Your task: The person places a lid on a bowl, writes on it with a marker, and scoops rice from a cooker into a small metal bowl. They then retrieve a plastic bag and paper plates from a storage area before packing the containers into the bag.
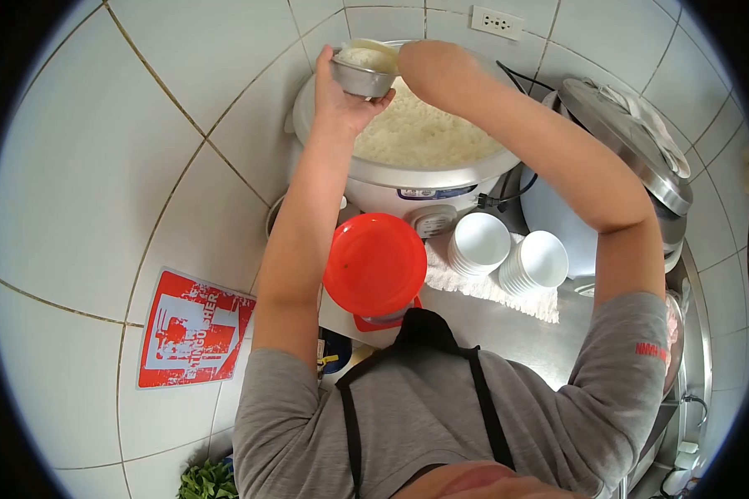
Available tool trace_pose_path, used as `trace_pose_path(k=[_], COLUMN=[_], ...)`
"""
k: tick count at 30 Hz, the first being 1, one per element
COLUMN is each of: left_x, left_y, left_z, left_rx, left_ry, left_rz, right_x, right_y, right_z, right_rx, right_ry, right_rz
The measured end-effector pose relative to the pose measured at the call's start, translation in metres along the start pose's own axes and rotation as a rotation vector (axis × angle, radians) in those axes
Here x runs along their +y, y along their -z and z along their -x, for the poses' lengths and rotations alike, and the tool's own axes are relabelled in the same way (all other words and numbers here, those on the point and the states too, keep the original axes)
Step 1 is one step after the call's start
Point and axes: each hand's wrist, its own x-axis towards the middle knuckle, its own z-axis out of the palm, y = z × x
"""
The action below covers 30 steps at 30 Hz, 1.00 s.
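My left hand (341, 104) is closed round a small metal bowl (364, 81), held above the left side of a large rice cooker (491, 166). White rice (363, 57) fills the bowl. My right hand (424, 71) is at the bowl's right edge, its fingers mostly hidden behind the wrist. From it a pale cream rice paddle (384, 50) reaches over the bowl, against the rice. Below both hands, cooked rice (429, 129) fills the cooker, whose lid is off.
A red scale (374, 262) with a round pan stands before the cooker. Two stacks of white bowls (480, 241) rest on a cloth (495, 287) at its right. A lidded metal pot (628, 133) stands right, near black cords. Tiled wall (100, 166) borders the left.
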Motion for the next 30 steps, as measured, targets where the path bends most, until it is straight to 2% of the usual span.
trace_pose_path(k=[2,4,5,7,8,10,12,16,18,23,30], left_x=[0.002,0.009,0.013,0.021,0.024,0.031,0.037,0.049,0.051,0.043,0.036], left_y=[0.01,0.017,0.022,0.031,0.037,0.049,0.055,0.066,0.068,0.06,0.056], left_z=[-0.007,-0.008,-0.008,-0.006,-0.005,0.0,0.009,0.022,0.025,0.022,0.032], left_rx=[-0.031,-0.06,-0.041,-0.016,-0.013,0.0,-0.043,-0.034,-0.058,-0.088,-0.057], left_ry=[-0.002,-0.006,-0.006,-0.006,-0.029,-0.058,-0.066,-0.063,-0.129,-0.114,-0.12], left_rz=[0.026,0.055,0.055,0.06,0.062,0.069,0.076,0.078,0.041,0.048,0.035], right_x=[-0.005,-0.003,0.0,0.016,0.03,0.067,0.083,0.071,0.067,0.041,0.016], right_y=[0.002,-0.004,-0.005,-0.005,-0.026,-0.111,-0.169,-0.177,-0.174,-0.156,-0.132], right_z=[0.001,-0.004,-0.01,-0.033,-0.046,-0.07,-0.075,-0.067,-0.066,-0.046,-0.019], right_rx=[0.053,0.305,0.305,0.141,0.137,-0.18,-0.452,-0.468,-0.488,-0.575,-0.547], right_ry=[-0.053,-0.003,0.001,-0.179,-0.174,-0.035,-0.058,-0.065,-0.081,0.158,0.318], right_rz=[0.083,0.151,0.148,-0.038,-0.041,0.123,0.251,0.121,0.069,-0.008,-0.081])
